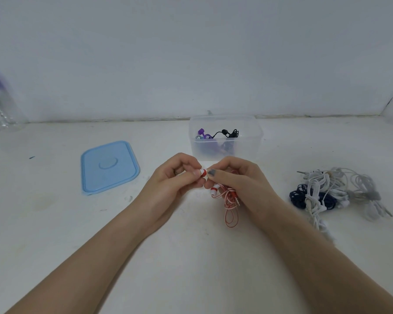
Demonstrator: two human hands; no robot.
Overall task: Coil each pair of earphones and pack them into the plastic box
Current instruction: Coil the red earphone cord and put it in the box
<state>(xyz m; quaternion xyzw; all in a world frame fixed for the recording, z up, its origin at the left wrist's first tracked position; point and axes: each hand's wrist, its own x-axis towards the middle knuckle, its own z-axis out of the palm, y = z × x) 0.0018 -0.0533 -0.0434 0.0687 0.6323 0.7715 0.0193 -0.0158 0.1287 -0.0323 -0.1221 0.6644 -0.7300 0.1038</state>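
A pair of red-and-white earphones (230, 200) hangs between my hands above the middle of the table. My left hand (175, 180) pinches one earbud at its fingertips. My right hand (238, 177) grips the bunched cable, with the other earbud, the plug and a few loops dangling below it. Just behind my hands stands the clear plastic box (247, 141), lidless, with purple earphones (203, 134) and black earphones (229, 133) inside. A tangled heap of white, grey and dark blue earphones (334, 193) lies on the table to the right.
The box's light blue lid (109, 166) lies flat on the table to the left. A clear plastic bottle (0, 105) with a blue label stands at the far left against the white wall. The table top is white.
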